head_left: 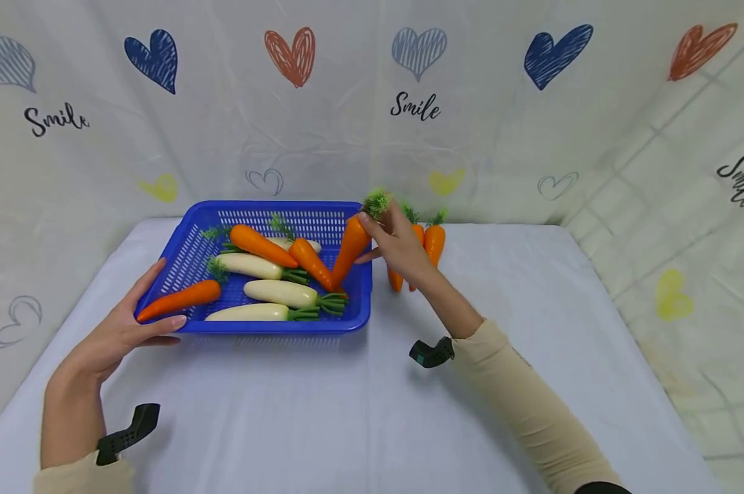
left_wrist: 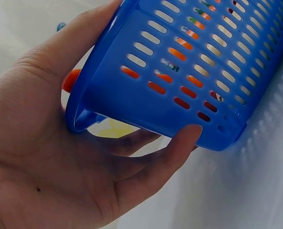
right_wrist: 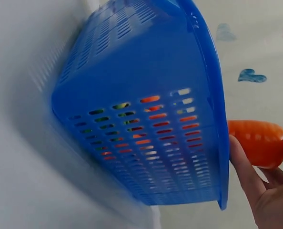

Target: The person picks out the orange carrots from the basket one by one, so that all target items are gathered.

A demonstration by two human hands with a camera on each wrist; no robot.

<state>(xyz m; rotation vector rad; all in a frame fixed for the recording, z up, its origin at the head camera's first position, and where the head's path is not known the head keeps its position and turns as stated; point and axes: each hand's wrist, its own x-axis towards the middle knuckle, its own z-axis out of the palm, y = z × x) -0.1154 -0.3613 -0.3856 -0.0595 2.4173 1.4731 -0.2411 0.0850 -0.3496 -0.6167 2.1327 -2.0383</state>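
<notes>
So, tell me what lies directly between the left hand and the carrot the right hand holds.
In the head view: one carrot, white radishes and another carrot, in the blue basket.

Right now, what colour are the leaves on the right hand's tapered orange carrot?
The leaves are light green, clearest in the head view.

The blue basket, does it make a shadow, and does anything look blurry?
Head view: a soft shadow on the white cloth in front of the blue basket; left wrist view: blurry light-and-dark speckles beside it; right wrist view: faint speckles too, and the blue heart on the backdrop looks fuzzy.
</notes>
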